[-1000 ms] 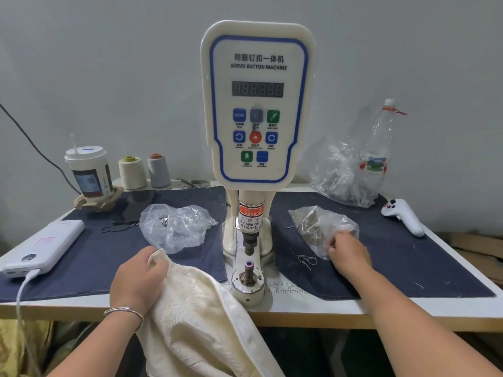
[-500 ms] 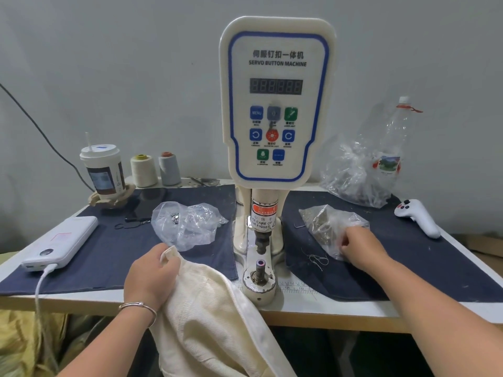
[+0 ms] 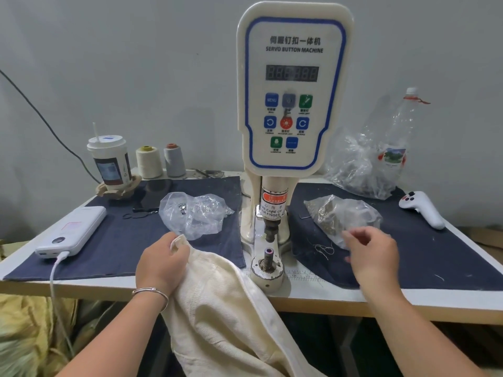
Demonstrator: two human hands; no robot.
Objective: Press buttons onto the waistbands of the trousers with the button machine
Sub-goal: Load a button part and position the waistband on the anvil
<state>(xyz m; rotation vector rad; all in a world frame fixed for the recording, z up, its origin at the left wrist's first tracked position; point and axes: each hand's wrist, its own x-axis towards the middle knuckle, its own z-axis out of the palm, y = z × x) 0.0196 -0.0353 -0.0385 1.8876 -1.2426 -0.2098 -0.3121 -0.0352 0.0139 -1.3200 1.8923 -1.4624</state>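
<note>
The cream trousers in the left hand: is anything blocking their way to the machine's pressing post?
Nothing visible does. The left hand grips the trousers just left of the post, and only bare table edge lies between them.

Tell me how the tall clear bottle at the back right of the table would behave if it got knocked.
The clear bottle looks empty, so it is probably light for its size. Standing tall and narrow, it would likely tip at a slight nudge. Being round, it may roll once down, though the plastic bag crumpled against it might stop it on that side.
</note>
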